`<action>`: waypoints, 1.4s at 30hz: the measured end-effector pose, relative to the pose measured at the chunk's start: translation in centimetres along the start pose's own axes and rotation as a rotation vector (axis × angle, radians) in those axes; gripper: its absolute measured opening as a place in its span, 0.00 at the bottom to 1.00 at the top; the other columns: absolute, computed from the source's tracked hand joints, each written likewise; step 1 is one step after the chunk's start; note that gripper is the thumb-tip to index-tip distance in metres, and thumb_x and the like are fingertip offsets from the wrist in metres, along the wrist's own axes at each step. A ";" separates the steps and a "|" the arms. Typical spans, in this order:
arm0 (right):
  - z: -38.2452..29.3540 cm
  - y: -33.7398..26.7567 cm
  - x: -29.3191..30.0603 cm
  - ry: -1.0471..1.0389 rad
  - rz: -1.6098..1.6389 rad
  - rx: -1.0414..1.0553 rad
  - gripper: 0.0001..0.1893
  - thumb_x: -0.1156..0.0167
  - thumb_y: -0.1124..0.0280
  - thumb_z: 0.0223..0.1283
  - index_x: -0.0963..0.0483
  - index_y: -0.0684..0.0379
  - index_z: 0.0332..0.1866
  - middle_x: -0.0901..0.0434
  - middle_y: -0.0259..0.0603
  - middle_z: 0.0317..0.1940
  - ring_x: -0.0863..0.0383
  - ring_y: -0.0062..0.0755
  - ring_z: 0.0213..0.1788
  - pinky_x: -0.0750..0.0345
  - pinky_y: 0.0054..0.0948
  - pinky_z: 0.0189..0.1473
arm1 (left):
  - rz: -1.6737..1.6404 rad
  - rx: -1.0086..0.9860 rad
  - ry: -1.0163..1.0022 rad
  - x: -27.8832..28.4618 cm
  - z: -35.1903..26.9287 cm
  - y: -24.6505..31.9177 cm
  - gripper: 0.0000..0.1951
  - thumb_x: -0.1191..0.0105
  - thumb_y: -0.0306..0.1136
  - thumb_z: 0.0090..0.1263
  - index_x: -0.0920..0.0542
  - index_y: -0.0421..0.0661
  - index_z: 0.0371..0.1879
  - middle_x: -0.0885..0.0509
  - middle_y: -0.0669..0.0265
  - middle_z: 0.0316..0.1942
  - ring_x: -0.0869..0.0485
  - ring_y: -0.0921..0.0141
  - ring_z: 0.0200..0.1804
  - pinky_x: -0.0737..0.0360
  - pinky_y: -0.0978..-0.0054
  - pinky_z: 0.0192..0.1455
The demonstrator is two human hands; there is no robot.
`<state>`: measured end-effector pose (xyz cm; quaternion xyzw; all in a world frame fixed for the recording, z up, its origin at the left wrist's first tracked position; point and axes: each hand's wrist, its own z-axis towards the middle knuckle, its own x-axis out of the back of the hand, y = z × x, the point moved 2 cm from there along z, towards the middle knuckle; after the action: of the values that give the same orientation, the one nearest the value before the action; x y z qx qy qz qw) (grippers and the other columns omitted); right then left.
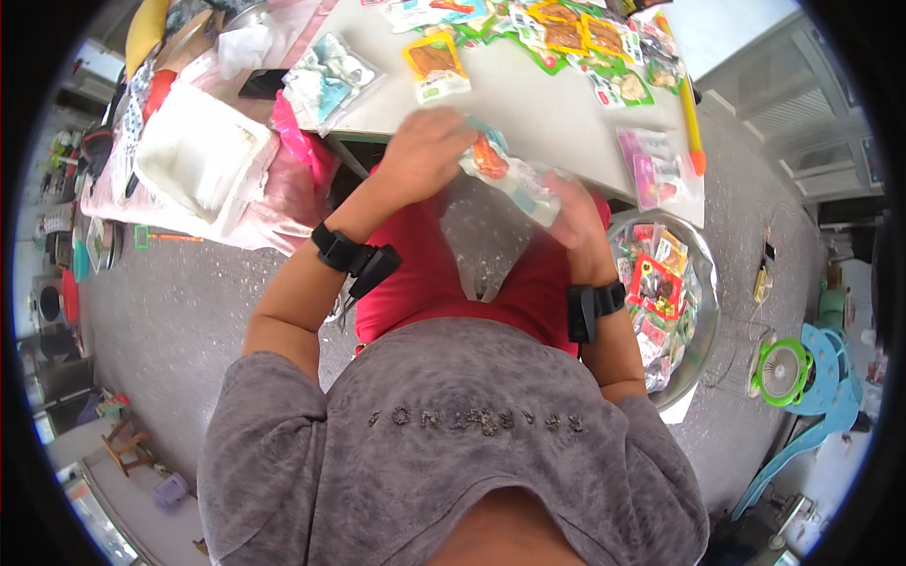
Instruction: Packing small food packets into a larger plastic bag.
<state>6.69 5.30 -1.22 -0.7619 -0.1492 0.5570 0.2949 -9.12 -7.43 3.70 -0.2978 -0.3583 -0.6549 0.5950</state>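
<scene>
Over my lap, just off the table's front edge, a white and light-blue plastic snack packet (pixel 522 187) with an orange-red food picture spans both hands. My left hand (pixel 428 152) pinches its upper left end. At the lower right end, my right hand (pixel 577 212) holds it, its fingers partly hidden and blurred. Motion blur leaves unclear whether it is one packet or two overlapping. Beyond my left hand lies a yellow-edged food packet (pixel 435 66) on the white table (pixel 538 92). Left of that sits a clear bag (pixel 328 81) with white and blue packets inside.
Many snack packets (pixel 566 32) are heaped at the table's back. Pink packets (pixel 651 170) lie near the right edge, beside a yellow-orange stick (pixel 691 127). A metal basin (pixel 708 311) full of packets stands at my right. A white foam box (pixel 205 152) sits at left.
</scene>
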 end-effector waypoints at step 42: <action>-1.8 0.4 -1.0 0.191 -0.396 0.144 0.12 0.56 0.78 0.51 0.35 0.64 0.42 0.29 0.37 0.36 0.29 0.23 0.37 0.29 0.22 0.37 | -1.413 0.914 -0.207 -2.3 -3.4 -1.8 0.12 0.57 0.30 0.56 0.31 0.38 0.38 0.26 0.64 0.36 0.27 0.74 0.37 0.32 0.78 0.42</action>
<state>8.01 3.92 -0.33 -0.7440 -0.2272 0.4225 0.4651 -10.55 -8.85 -0.28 0.2075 -0.7424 -0.6330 0.0719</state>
